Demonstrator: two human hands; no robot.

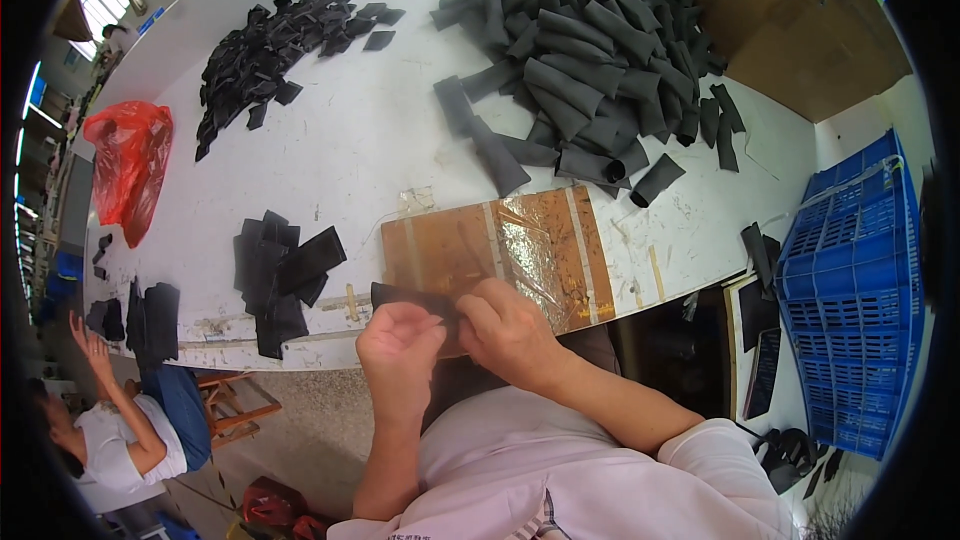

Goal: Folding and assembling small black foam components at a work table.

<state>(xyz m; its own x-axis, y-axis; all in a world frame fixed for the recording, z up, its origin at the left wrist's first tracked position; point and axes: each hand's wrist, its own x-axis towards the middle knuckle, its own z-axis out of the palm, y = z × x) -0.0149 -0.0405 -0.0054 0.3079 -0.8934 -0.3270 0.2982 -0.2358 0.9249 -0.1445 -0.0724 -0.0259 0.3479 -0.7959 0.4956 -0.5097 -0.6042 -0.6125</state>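
Observation:
A flat black fabric sleeve [405, 295] lies at the table's near edge, between my two hands. My left hand [398, 345] is curled at its near side, thumb and fingertips pinched together on its edge. From the right, my right hand [505, 330] grips its other end with bent fingers. How much of the sleeve sits inside the fingers is hidden. Under and beyond the hands is a brown cardboard sheet [435, 250] with strips of clear tape. Left of it, several flat black sleeves [285, 270] lie in a loose, crossed stack.
A large heap of black sleeves [590, 60] fills the far right, beside a cardboard box [790, 25]. Small black pieces [275, 50] are piled far left, near a red plastic bag [130, 165]. A blue crate [850, 290] stands right. A co-worker [130, 430] sits at left.

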